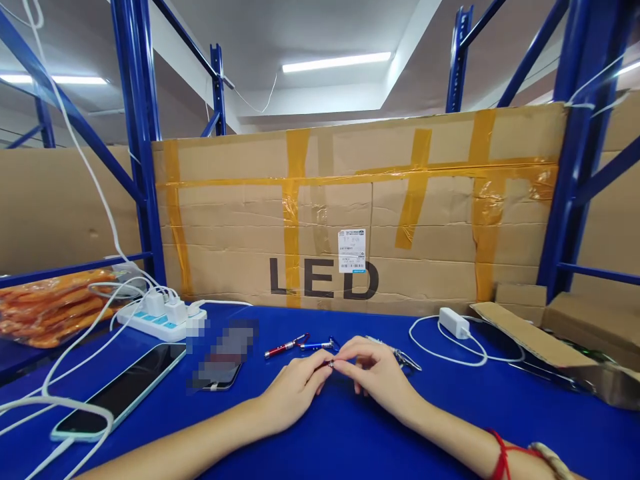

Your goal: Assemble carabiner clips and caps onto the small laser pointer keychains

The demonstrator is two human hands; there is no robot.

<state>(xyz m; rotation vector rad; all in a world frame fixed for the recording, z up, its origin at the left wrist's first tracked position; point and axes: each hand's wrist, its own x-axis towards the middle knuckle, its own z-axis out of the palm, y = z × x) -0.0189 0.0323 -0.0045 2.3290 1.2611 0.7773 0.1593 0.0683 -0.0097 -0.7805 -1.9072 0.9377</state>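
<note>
Over the blue table, my left hand (297,390) and my right hand (377,373) meet, fingertips pinched together. Between them is a tiny metallic piece (331,364), too small to name and mostly covered by the fingers. Just beyond my left hand lies a small red metal tube with a clip (283,349). A similar blue metal tube (316,346) lies beside it, behind the joined fingertips. Partly hidden behind my right hand are silvery metal tools (407,361), perhaps pliers.
At left lie a charging phone (125,387), a second, partly blurred phone (225,377) and a white power strip (150,325) with tangled cables. A white charger (454,323) with its cord and an open cardboard box (565,340) stand at right. A large carton (240,227) closes off the back.
</note>
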